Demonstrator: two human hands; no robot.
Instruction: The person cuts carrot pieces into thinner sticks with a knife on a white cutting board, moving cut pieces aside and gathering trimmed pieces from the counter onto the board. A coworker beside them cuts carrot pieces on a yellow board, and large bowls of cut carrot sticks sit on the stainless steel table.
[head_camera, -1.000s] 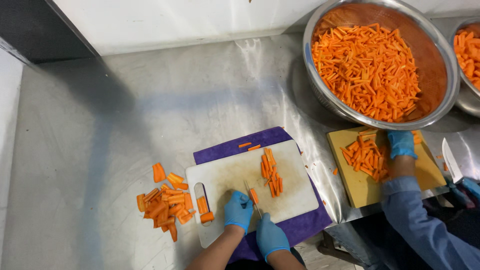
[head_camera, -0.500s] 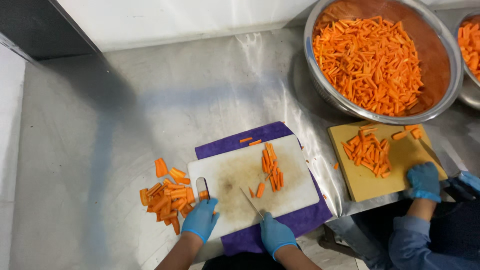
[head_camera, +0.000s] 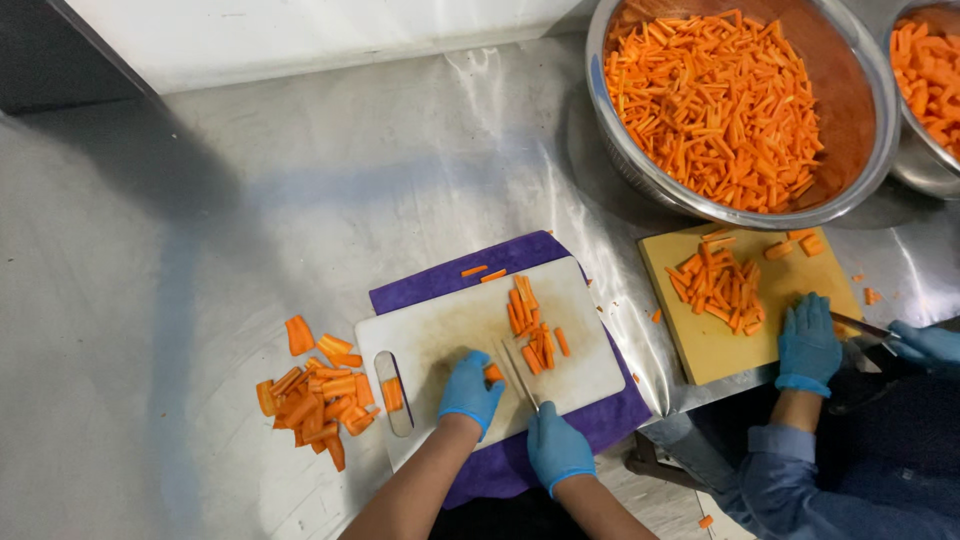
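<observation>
Bench: a bare steel bench (head_camera: 250, 200) fills the frame, seen from above, with the carrot work along its lower and right parts.
Uncut pile: at lower left, one loose heap of thick carrot chunks (head_camera: 312, 395) lies on the steel just beside the white cutting board (head_camera: 440, 330); too crowded for an exact count, well over a dozen, all yet to be cut into sticks.
Boards: two in view, the white one at lower centre on a purple cloth (head_camera: 600, 420), and a yellow board (head_camera: 720, 345) at right.
Left hand: in a blue glove, the left hand (head_camera: 468, 390) presses curled fingers down on one carrot piece (head_camera: 492, 373) at the middle of the white board.
Right hand: also gloved, the right hand (head_camera: 558, 448) is closed around the handle of a knife (head_camera: 520, 375), its blade lying just beside that piece.
Cut sticks: a small cluster of carrot sticks (head_camera: 530, 325) lies on the white board's right half, about a dozen.
Co-worker: at lower right, another person's gloved hand (head_camera: 808, 340) lies flat and spread on the yellow board beside a second batch of sticks (head_camera: 720, 285); that person's other hand is partly cut off by the frame's edge.
Bowls: two steel bowls, a large bowl (head_camera: 625, 150) at upper right heaped with finished sticks, and a second bowl (head_camera: 915, 165) at the edge.
Progress: judging by the full bowl and the small remaining heap, most of the cutting appears done.
</observation>
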